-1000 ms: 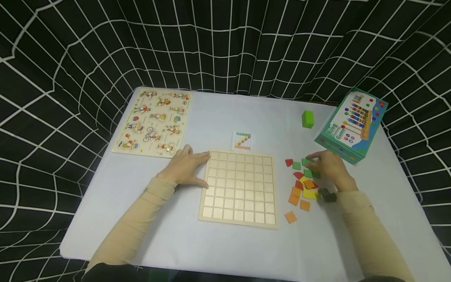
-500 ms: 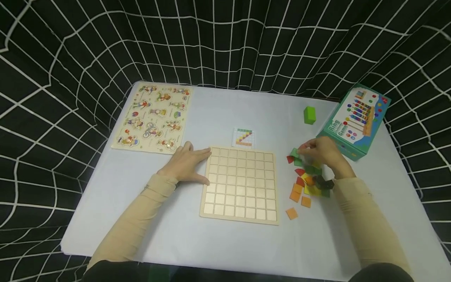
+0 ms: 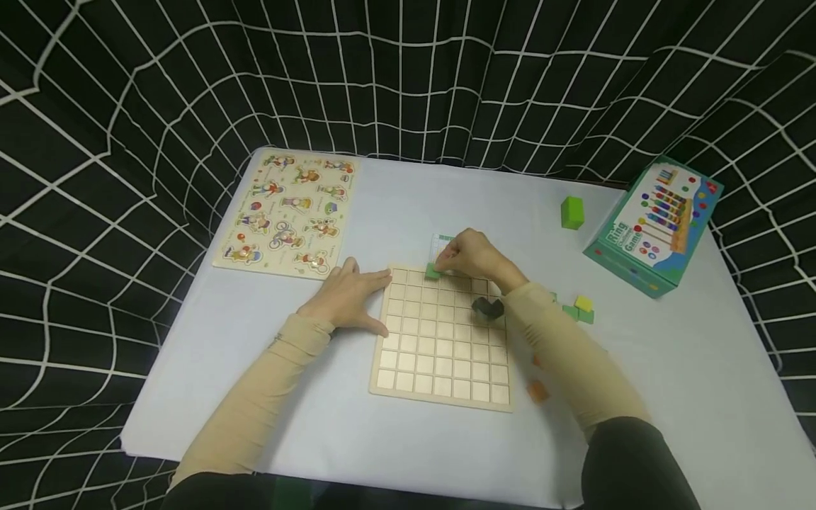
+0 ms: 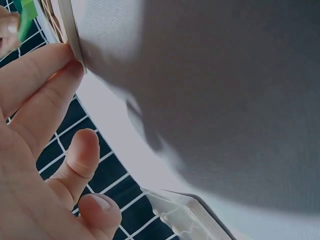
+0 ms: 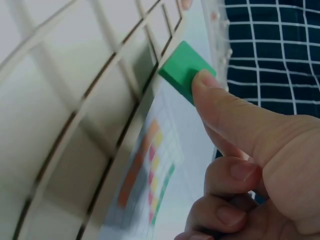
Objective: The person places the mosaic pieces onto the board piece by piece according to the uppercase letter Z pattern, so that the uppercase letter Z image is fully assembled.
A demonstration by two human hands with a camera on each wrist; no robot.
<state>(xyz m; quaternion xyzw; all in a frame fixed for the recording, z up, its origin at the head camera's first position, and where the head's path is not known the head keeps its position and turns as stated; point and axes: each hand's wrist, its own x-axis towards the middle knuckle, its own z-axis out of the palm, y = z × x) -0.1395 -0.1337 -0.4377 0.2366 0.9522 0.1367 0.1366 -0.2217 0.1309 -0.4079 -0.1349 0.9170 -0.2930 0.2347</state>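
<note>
My right hand (image 3: pixel 474 256) pinches a green square tile (image 5: pixel 180 65) between thumb and finger. It holds the tile above the far edge of the wooden grid board (image 3: pixel 426 347), tilted in the right wrist view. My left hand (image 3: pixel 347 294) rests at the board's left side, its fingers and thumb spread and the tips touching the edge. Behind the board lies a small pattern card (image 5: pixel 155 155) with coloured squares on a grid, partly covered by my right hand in the head view.
Right of the board lie loose tiles, including a yellow tile (image 3: pixel 583 303) and an orange tile (image 3: pixel 537 391); my right forearm hides others. A green block (image 3: pixel 572 213) and a game box (image 3: pixel 656 227) stand at the back right. A picture puzzle board (image 3: pixel 287 212) lies back left.
My right hand has picked up a green tile from the loose pile and carried it left to the board's far edge. My left hand stays at the board's side.
</note>
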